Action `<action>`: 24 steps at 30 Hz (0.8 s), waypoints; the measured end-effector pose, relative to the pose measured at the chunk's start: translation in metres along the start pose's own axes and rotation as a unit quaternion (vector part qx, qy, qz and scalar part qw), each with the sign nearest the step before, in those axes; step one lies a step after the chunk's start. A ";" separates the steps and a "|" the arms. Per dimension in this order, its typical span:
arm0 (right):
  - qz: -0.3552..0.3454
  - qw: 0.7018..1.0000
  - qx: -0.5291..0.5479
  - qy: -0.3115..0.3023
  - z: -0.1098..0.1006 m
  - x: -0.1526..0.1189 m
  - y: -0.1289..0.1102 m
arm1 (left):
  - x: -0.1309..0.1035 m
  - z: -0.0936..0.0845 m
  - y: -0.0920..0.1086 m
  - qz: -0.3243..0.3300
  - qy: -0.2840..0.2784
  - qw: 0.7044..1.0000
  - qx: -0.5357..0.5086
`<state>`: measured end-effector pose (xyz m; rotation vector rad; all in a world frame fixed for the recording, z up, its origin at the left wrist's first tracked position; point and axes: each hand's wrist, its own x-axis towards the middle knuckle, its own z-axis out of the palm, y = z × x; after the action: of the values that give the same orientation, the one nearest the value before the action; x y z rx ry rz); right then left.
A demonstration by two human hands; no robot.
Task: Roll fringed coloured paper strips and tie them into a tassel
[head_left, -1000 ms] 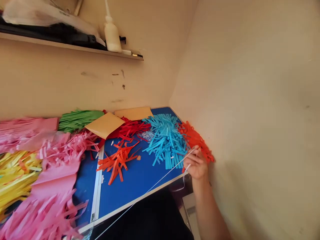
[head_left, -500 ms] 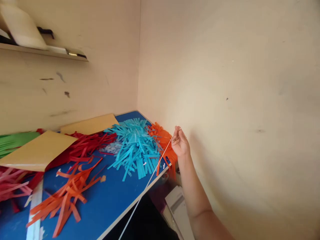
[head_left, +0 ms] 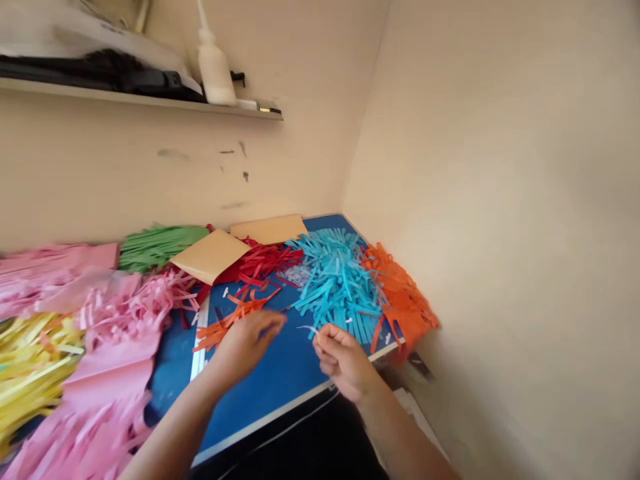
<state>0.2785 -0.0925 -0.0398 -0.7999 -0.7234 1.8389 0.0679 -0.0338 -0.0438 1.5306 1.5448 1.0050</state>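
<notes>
My right hand (head_left: 345,360) is closed in a pinch on a thin white string (head_left: 307,329), whose short end sticks out to the left from the fingertips. More of the string lies across the dark cloth over my lap. To the left, my left hand (head_left: 250,343) hovers over the blue table, a small gap from the string end. Its fingers are half bent and slightly blurred, with thumb and fingers apart and nothing visible between them. Behind my hands lie a light-blue fringed paper bundle (head_left: 337,280) and loose orange paper strips (head_left: 235,320).
On the blue table (head_left: 280,380) are orange fringe (head_left: 400,293) at the right corner, red fringe (head_left: 265,260), tan envelopes (head_left: 213,257), green fringe (head_left: 160,247), and pink (head_left: 115,360) and yellow paper (head_left: 35,367). A wall shelf (head_left: 150,100) holds a white bottle (head_left: 216,70).
My right hand has come down and in from the wall side, and the taut string has gone slack. My left hand has come into view. The view has turned left.
</notes>
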 end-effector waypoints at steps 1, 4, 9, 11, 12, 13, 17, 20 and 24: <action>0.005 1.000 -0.003 0.002 0.003 0.002 0.006 | 0.018 0.002 0.000 0.002 -0.011 0.999 0.052; 0.007 0.999 -0.030 0.023 -0.004 -0.001 0.015 | 0.066 0.006 0.002 -0.001 -0.014 0.989 0.150; -0.033 0.996 -0.026 0.082 -0.022 -0.014 0.014 | 0.045 -0.014 0.013 0.008 -0.014 0.985 0.170; -0.064 0.993 -0.020 0.098 -0.017 -0.010 0.013 | 0.004 -0.019 0.019 0.006 -0.046 0.992 0.115; -0.073 0.992 -0.017 0.097 -0.011 -0.006 0.014 | -0.017 -0.019 0.022 -0.038 -0.068 0.997 -0.021; -0.074 0.993 -0.015 0.088 -0.004 -0.002 0.015 | -0.038 -0.018 0.025 -0.093 -0.076 0.982 -0.146; -0.034 0.999 -0.020 -0.012 0.032 0.012 0.025 | -0.096 -0.006 0.029 -0.212 -0.078 0.891 -0.395; -0.015 0.998 -0.027 -0.063 0.051 0.007 0.031 | -0.113 -0.004 0.029 -0.215 -0.072 0.887 -0.403; -0.025 0.996 -0.049 -0.066 0.060 -0.006 0.032 | -0.119 -0.009 0.026 -0.200 -0.070 0.889 -0.405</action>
<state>0.2165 -0.1170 -0.0265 -0.7204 -0.9175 1.8346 0.0737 -0.1535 -0.0195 0.6469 1.0510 1.0663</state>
